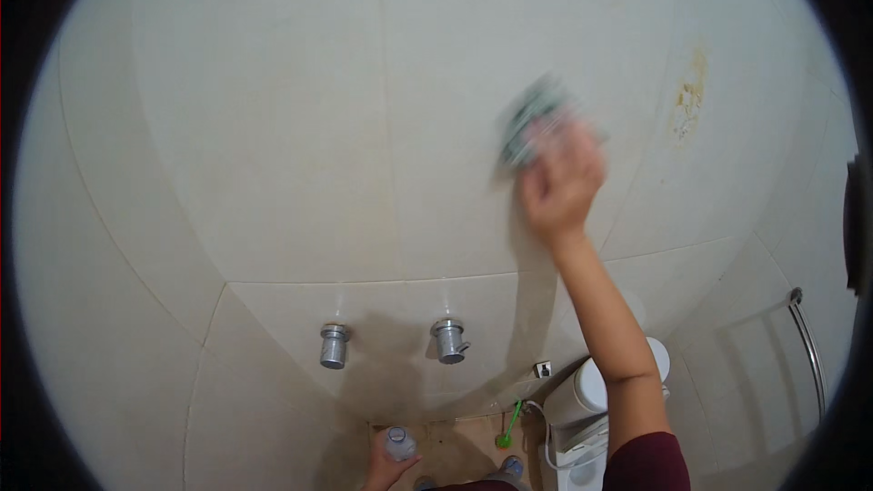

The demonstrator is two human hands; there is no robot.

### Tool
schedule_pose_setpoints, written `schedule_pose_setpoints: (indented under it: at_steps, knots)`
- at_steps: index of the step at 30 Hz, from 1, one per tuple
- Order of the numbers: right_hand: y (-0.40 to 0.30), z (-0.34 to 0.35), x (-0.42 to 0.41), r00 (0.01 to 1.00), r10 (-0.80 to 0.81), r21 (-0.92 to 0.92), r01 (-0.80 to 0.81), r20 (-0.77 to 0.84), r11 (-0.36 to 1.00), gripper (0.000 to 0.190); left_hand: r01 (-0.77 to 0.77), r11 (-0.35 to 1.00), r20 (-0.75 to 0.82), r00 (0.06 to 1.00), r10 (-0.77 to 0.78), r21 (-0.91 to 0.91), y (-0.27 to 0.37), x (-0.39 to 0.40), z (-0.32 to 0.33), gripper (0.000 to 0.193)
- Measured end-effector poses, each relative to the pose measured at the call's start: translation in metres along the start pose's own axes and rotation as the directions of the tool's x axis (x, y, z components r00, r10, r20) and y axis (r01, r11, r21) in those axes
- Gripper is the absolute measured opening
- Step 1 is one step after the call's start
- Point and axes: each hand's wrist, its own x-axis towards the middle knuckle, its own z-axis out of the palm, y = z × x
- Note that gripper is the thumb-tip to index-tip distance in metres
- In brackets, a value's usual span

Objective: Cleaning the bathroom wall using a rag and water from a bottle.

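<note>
My right hand (563, 181) presses a green and white cloth (532, 119) against the tiled wall (293, 150). Both hand and cloth are blurred, and the cloth's exact kind is hard to make out. Low in the view, my left hand (390, 465) grips a clear plastic bottle (401, 444) with its round open mouth facing up. To the right of the cloth, a yellow-brown stain (689, 102) with flaking whitish patches marks the wall.
Two chrome valve knobs (333, 346) (450, 342) jut from the wall below. A green brush (505, 438) leans near the floor. White containers (573, 392) and a white toilet (580, 474) stand lower right. A metal towel rail (808, 348) runs along the right wall.
</note>
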Motion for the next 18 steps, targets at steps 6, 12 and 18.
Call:
schedule_pose_setpoints:
  at_steps: [6, 12, 18]
  knots:
    - [-0.063, 0.056, 0.117, 0.959, -0.003, -0.026, -0.005, -0.285, 1.0, 0.042, 0.158, 0.987, -0.036, 0.987, -0.158, -0.007, 0.02, -0.011, -0.037, 0.083]
    - [-0.149, 0.079, 0.034, 0.755, -0.635, 0.499, 0.493, 0.16, 0.712, 0.042, 0.122, 0.968, -0.057, 0.992, -0.112, 0.221, -0.007, -0.015, -0.051, 0.084]
    - [-0.156, 0.067, 0.134, 0.989, -0.051, 0.061, 0.06, -0.142, 0.996, 0.037, 0.131, 0.989, -0.028, 0.991, -0.13, 0.066, 0.009, -0.019, -0.06, 0.085]
